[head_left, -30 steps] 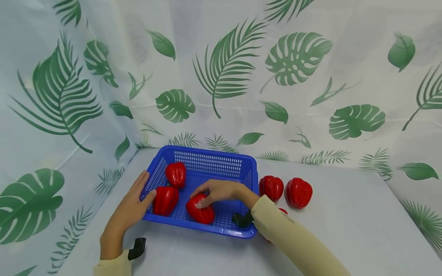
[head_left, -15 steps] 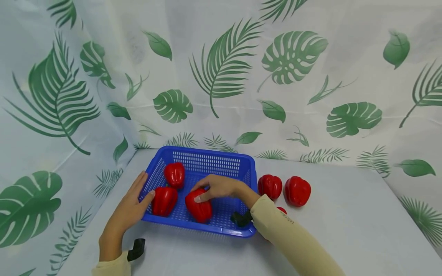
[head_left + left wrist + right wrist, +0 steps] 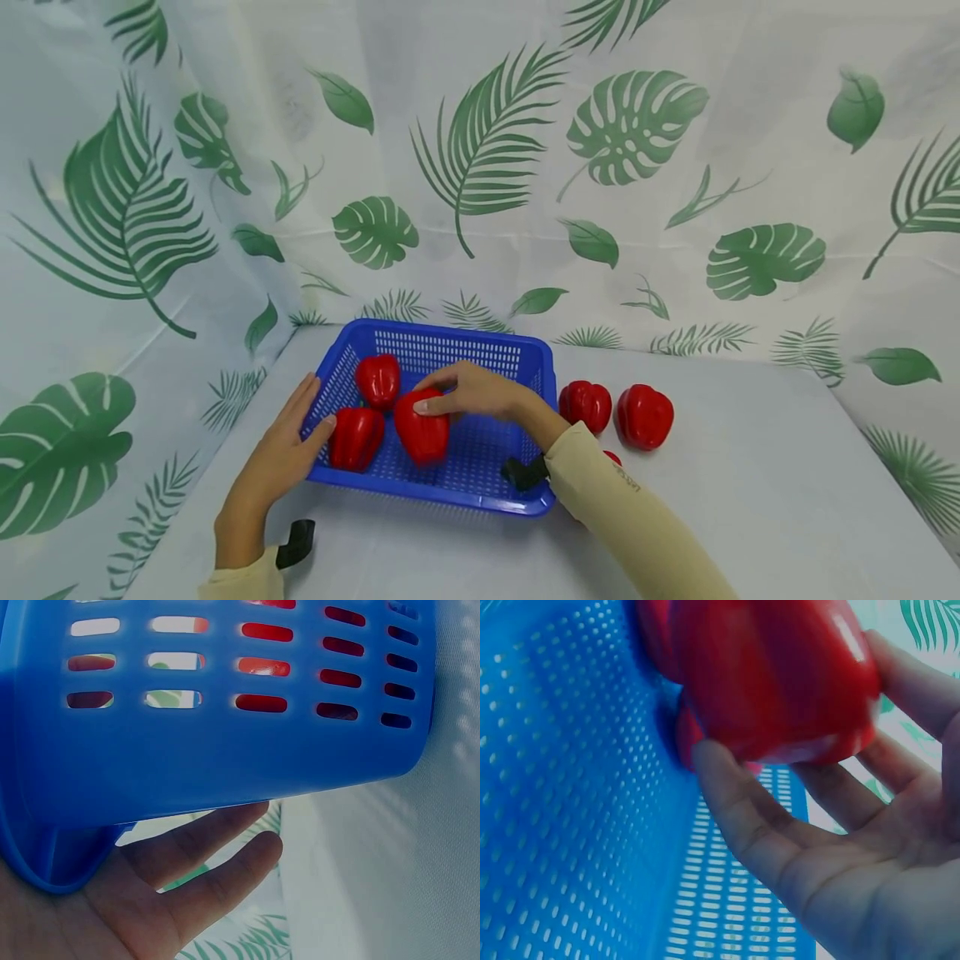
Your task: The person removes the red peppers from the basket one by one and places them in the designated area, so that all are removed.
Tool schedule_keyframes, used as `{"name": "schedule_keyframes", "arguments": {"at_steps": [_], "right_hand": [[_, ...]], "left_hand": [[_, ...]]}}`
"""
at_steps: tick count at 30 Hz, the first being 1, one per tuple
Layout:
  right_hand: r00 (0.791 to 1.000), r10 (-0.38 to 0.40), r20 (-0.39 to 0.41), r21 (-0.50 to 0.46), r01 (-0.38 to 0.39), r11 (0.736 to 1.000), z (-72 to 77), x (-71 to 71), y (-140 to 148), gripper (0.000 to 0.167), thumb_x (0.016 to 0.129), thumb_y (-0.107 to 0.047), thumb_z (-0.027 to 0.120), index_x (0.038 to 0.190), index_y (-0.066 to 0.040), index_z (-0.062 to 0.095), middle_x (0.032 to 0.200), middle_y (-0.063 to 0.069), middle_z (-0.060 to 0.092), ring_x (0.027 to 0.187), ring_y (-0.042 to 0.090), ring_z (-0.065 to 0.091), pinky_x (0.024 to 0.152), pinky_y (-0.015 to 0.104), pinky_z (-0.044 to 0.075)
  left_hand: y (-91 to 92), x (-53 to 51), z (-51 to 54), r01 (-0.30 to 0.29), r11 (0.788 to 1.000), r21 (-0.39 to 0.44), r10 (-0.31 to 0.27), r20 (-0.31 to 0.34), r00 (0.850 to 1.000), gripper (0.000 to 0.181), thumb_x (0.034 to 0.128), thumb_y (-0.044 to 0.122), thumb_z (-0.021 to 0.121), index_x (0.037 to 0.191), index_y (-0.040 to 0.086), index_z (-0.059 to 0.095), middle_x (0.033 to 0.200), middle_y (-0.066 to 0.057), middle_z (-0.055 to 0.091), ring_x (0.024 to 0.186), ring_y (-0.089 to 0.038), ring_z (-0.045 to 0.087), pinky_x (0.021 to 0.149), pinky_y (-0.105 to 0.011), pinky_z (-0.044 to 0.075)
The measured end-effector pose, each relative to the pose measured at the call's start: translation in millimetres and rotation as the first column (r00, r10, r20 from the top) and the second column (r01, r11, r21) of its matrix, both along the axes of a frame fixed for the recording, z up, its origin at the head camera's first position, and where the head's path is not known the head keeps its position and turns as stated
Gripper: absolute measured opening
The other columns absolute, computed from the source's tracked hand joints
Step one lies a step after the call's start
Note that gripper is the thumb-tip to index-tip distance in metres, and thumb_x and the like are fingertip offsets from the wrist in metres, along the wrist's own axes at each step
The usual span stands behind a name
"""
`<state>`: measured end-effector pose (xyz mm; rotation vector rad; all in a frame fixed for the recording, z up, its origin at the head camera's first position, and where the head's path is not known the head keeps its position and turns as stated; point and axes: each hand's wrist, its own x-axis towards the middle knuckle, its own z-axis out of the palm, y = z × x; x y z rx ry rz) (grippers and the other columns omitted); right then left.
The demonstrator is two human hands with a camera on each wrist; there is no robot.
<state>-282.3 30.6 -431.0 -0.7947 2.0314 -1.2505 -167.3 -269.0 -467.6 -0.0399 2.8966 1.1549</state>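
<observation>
In the middle of the head view, the right hand (image 3: 476,392) holds a red pepper (image 3: 422,433) between its thumb and fingers, over the blue basket (image 3: 487,462). A rear pepper (image 3: 378,381) and a front pepper (image 3: 356,439) lie inside, in the basket's left part. At the lower left of the frame, the left hand (image 3: 283,450) rests at the left rim, its fingers nearly straight. Right of the basket, two other peppers (image 3: 645,417) are on the white tabletop (image 3: 750,467); one more is mostly hidden by the sleeve (image 3: 630,512).
</observation>
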Motion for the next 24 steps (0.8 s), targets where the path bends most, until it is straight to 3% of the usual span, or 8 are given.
{"name": "schedule_keyframes", "arguments": {"at_steps": [5,13,21,24], "right_hand": [[0.999,-0.041,-0.002,-0.024,0.041,0.999,12.0,1.1,3.9,0.043,0.099,-0.031,0.077,0.137,-0.010,0.074,0.119,0.003,0.073,0.108,0.024,0.070,0.092,0.052,0.063],[0.995,-0.094,-0.034,-0.063,0.092,0.994,35.8,5.1,17.3,0.043,0.100,-0.030,0.076,0.138,-0.009,0.073,0.119,0.005,0.074,0.106,0.026,0.071,0.085,0.043,0.065],[0.990,-0.139,-0.036,-0.103,0.135,0.985,44.3,6.3,34.2,0.045,0.100,-0.029,0.076,0.138,-0.006,0.072,0.121,0.008,0.074,0.108,0.029,0.071,0.092,0.055,0.063],[0.987,-0.153,-0.040,-0.099,0.149,0.984,45.0,6.0,41.4,0.045,0.100,-0.030,0.076,0.138,-0.007,0.071,0.121,0.009,0.073,0.108,0.029,0.071,0.091,0.053,0.063]], "left_hand": [[0.5,0.8,0.9,0.002,1.000,0.000,-0.002,0.008,1.000,0.080,0.1119,0.035,0.054,0.171,0.003,0.011,0.178,-0.023,0.006,0.160,-0.052,0.010,0.118,-0.075,0.020],[2.5,1.1,2.6,0.006,1.000,-0.010,-0.006,0.008,1.000,0.081,0.1118,0.036,0.055,0.171,0.002,0.011,0.177,-0.024,0.005,0.159,-0.053,0.011,0.118,-0.075,0.021],[2.6,2.2,3.6,0.016,1.000,-0.021,-0.016,0.014,1.000,0.081,0.1124,0.035,0.054,0.171,0.002,0.009,0.177,-0.024,0.004,0.159,-0.053,0.010,0.118,-0.076,0.021],[2.6,2.0,3.9,0.017,1.000,-0.024,-0.017,0.008,1.000,0.081,0.1121,0.035,0.054,0.171,0.002,0.009,0.177,-0.025,0.005,0.159,-0.053,0.010,0.117,-0.076,0.022]]}}
